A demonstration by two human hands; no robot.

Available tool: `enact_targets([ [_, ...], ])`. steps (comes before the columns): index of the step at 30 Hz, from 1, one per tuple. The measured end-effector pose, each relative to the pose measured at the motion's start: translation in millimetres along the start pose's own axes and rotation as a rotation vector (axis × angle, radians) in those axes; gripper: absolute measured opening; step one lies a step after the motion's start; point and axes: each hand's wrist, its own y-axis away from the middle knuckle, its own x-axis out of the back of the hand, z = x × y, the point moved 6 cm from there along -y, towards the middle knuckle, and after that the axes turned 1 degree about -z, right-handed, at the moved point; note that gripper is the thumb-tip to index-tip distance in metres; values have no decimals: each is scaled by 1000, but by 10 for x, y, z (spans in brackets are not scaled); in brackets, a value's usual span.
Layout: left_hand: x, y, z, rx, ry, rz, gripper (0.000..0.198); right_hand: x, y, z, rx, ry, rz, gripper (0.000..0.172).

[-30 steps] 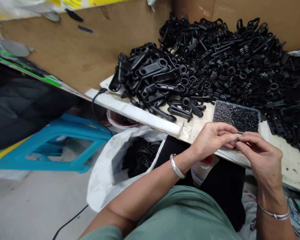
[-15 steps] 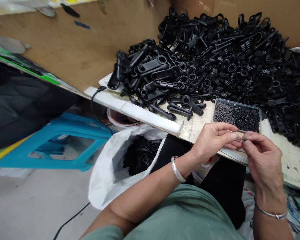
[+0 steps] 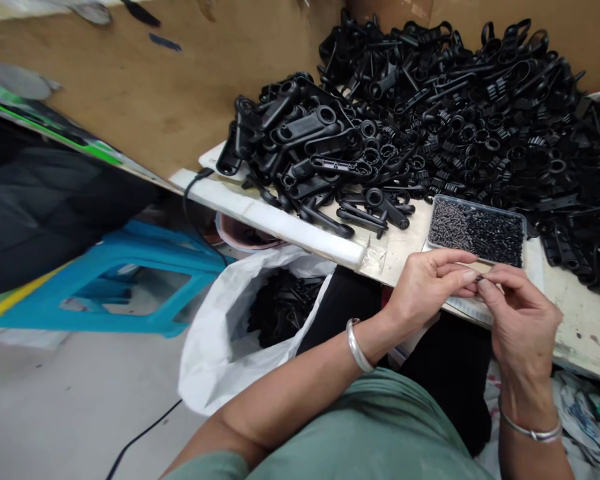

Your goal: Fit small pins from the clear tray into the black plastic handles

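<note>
While your two hands met just in front of the tray [image 3: 480, 208], on its near side, the small black piece [image 3: 479, 277] sat right where their fingertips touched. Your left hand [image 3: 427, 288] was closed in a pinch, thumb and forefinger stretched toward the right, and your right hand [image 3: 523, 319] was pinched shut too, its fingertips pointing back to the left at the same spot. You held the piece between both pinches, but it was too small to tell its shape or which way its long axis ran; only a dark tip showed. Neither hand was nearer to it than the other: it lay at the tips of both, with the left hand coming in from the tray's left and the right hand from below the tray's near right corner. The tray, full of tiny dark bits, lay flat on the table [image 3: 575, 313], just beyond your fingers and apart from them. Behind the tray and to its left a heap [image 3: 430, 113] of black plastic arms and rings was piled against the board. Below the tray's left, off the table edge, a white bag [image 3: 215, 340] stood open with more black parts inside, and a blue stool [image 3: 130, 280] lay further left of that.
</note>
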Motion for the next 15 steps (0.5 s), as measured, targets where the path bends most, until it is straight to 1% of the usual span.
enact_targets([
  [3,12,11,13,-57,-48,5,25,12,49,-197,167,304,14,7],
  [5,9,24,16,-86,-78,9,23,-21,95,-335,291,492,5,8],
  [8,-3,42,7,-121,-155,14,20,-99,147,-474,440,677,-23,11],
  [10,-13,54,22,-180,-270,21,19,-136,150,-514,489,729,-32,12],
  [12,-31,74,64,-260,-428,20,19,-149,131,-525,505,750,-46,11],
  [15,-65,133,191,-413,-702,-17,21,-87,74,-483,453,741,-78,8],
])
